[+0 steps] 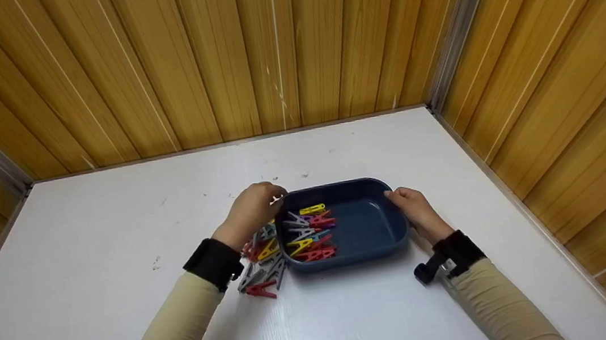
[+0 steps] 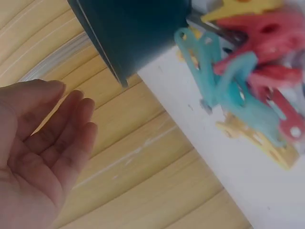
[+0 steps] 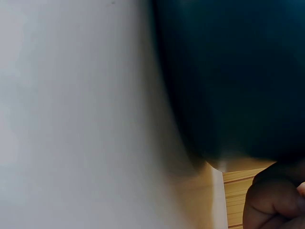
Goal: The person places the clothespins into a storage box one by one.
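Observation:
A dark blue rectangular tray (image 1: 369,222) with rounded corners has several coloured clothespins (image 1: 313,231) along the left part of its floor. My right hand (image 1: 417,211) grips the tray's right rim; in the right wrist view its curled fingers (image 3: 276,202) show beside the dark tray wall (image 3: 233,86). By the tray's far left corner is my left hand (image 1: 253,212). In the left wrist view that hand (image 2: 45,152) has loosely bent fingers, nothing in them, and a gap to the tray's edge (image 2: 109,47). A heap of clothespins (image 1: 262,260) lies against the tray's left side, partly hidden by my left hand.
The white table (image 1: 91,262) extends to both sides and in front of the tray. Wood-look panel walls (image 1: 222,59) stand behind it and along the right side (image 1: 577,121).

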Demonstrator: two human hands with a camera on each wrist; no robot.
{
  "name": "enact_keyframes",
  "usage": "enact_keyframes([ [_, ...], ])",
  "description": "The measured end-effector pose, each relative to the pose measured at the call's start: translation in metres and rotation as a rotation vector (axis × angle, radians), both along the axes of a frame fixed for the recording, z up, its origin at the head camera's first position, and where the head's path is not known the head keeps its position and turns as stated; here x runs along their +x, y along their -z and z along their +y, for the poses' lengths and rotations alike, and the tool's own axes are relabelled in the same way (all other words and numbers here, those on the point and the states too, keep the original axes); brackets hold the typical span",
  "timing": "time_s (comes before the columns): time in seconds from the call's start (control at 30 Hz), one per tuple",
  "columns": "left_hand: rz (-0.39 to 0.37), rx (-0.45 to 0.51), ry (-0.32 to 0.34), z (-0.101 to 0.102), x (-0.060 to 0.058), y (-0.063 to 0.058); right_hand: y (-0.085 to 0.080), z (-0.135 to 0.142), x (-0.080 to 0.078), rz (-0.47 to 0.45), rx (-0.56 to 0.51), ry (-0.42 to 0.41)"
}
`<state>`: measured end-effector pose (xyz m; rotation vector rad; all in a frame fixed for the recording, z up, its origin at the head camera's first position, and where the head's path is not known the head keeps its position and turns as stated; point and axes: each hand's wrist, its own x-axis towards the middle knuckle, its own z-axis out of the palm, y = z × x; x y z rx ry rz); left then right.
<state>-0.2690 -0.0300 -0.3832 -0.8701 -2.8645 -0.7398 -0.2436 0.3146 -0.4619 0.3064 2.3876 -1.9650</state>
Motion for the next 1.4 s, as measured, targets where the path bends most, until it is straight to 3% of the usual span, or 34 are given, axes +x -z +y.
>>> enact_keyframes([
  [0.37,-0.089,-0.090,-0.147,-0.035,0.012,0.018,-0.002,0.002,-0.002,-0.012,0.011,0.015],
  [0.73,-0.185,-0.202,-0.247,-0.037,0.021,0.030,-0.002,0.004,-0.001,-0.016,-0.003,0.005],
  [1.1,-0.193,-0.174,-0.269,-0.037,0.023,0.036,-0.005,0.002,0.000,-0.020,-0.002,-0.012],
  [1.4,-0.236,-0.205,-0.285,-0.036,0.022,0.033,-0.031,-0.008,0.015,-0.035,-0.022,-0.028],
])
